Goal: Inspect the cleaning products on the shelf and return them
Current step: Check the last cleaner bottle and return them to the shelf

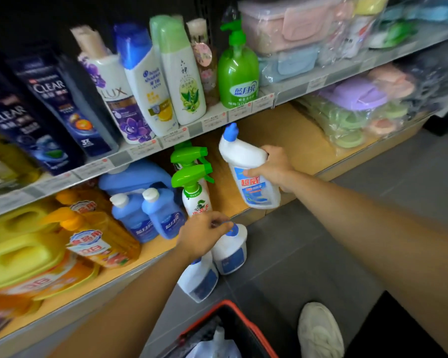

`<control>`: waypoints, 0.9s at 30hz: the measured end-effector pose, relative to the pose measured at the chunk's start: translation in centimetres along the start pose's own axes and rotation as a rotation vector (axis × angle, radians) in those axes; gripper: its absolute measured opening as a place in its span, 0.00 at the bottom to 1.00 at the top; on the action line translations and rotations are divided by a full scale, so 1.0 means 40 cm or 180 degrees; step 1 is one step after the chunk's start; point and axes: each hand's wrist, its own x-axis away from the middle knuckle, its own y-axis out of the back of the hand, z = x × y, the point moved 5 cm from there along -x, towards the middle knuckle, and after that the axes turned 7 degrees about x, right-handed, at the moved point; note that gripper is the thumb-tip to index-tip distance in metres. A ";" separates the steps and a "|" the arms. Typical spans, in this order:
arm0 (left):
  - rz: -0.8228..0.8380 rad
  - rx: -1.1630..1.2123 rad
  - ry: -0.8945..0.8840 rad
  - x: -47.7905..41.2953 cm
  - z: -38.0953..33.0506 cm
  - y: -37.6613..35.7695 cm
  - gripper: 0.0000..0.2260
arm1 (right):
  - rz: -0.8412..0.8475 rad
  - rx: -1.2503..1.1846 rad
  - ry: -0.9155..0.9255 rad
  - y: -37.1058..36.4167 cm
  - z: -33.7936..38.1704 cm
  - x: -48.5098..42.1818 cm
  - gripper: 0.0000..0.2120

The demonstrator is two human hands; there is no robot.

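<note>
**Holding bottles off the shelf, none yet returned**

Judging by the lower shelf, the inspection is about midway. A bare stretch of wood runs from the green spray bottles toward the shelf's right end. The bottles that seem to belong there are out in hand, past its front edge.

The right hand has its fingers clamped round the waist of a white toilet-cleaner bottle. The bottle is tilted, with its blue cap up toward the shelf above. Its label carries red characters that look like 超威.

The left hand has its fingers closed on the blue cap of a second white bottle. A third white bottle shows under the wrist, and I cannot tell how it is held. All are yet to be put back.

Readable elsewhere:
- CLEAR on the dark bottles
- LUX on a white one
- 蓝月亮 on the green pump bottle and the small blue bottles
</note>
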 end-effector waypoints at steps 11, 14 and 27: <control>0.0031 0.1585 -0.0533 0.158 -0.154 0.120 0.28 | 0.0607 -0.0527 0.0211 0.127 0.181 0.328 0.23; 0.0282 0.2230 -0.0740 0.234 -0.193 0.140 0.25 | 0.0738 -0.0953 0.0365 0.118 0.259 0.412 0.22; 0.0058 0.2557 -0.0460 0.495 -0.081 0.254 0.19 | 0.1760 -0.1789 0.0572 -0.105 0.323 0.621 0.21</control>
